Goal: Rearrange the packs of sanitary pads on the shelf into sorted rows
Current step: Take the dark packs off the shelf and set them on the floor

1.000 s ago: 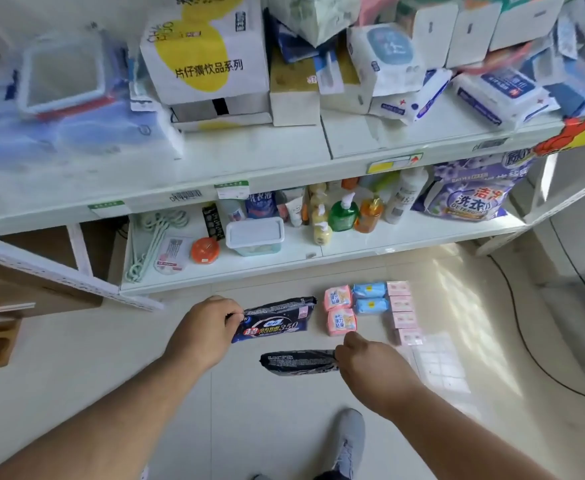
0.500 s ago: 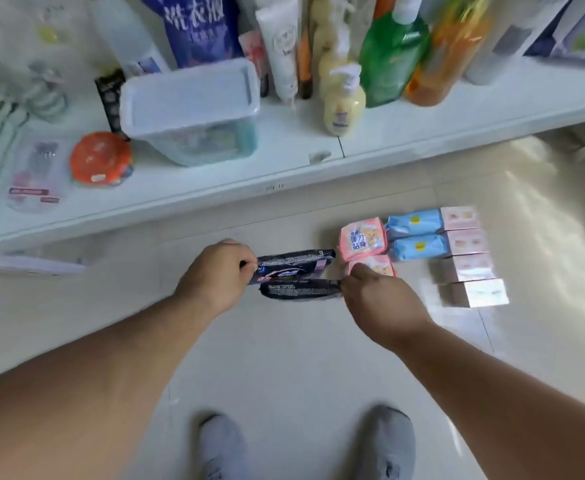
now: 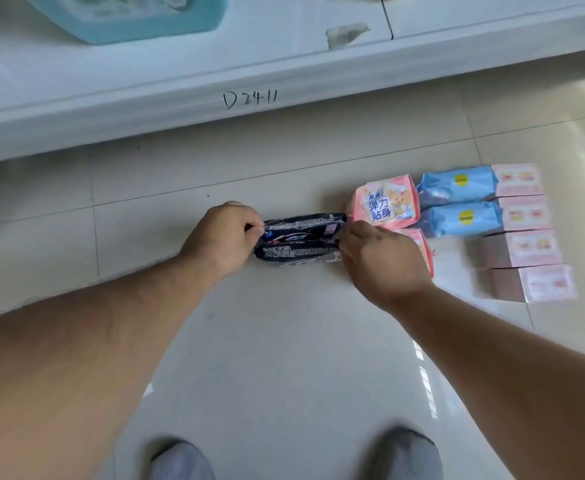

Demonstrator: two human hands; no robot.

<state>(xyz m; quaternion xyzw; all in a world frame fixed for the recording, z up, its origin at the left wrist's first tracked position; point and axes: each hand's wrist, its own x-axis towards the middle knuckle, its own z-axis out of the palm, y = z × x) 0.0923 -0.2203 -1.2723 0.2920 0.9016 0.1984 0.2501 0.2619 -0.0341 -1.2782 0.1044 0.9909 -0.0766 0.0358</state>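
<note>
Two dark packs (image 3: 301, 240) are held low over the floor (image 3: 284, 341), one behind the other, w/ long sides touching. The far pack is pinched at its left end by the left hand (image 3: 220, 237), fingers curled on the wrapper edge. The near pack's right end is pinched by the right hand (image 3: 384, 265). Whether the packs already rest on the tiles can't be told.

Gripping from opposite ends probably lets both packs be squared up together and slid as a pair, so their right ends meet the pink pack (image 3: 386, 202) just beside them. A second pink pack (image 3: 422, 251) sits nearer, mostly hidden behind the right hand.

Further right, two blue packs (image 3: 460, 202) lie side by side, then four pale pink boxes (image 3: 526, 233) in a column. Like is kept w/ like, each type in its own column, so the dark pair looks intended as the leftmost column.

Sorting is being laid out on the floor in front of the white shelf (image 3: 180, 98), not on it; the shelf edge carries handwritten "D2411". A teal tub (image 3: 128, 22) sits on the shelf board at top. Grey shoes (image 3: 405, 455) are seen at bottom.

Judgement: dark pair nearly placed; alignment w/ the pink packs is what's left for this step.
</note>
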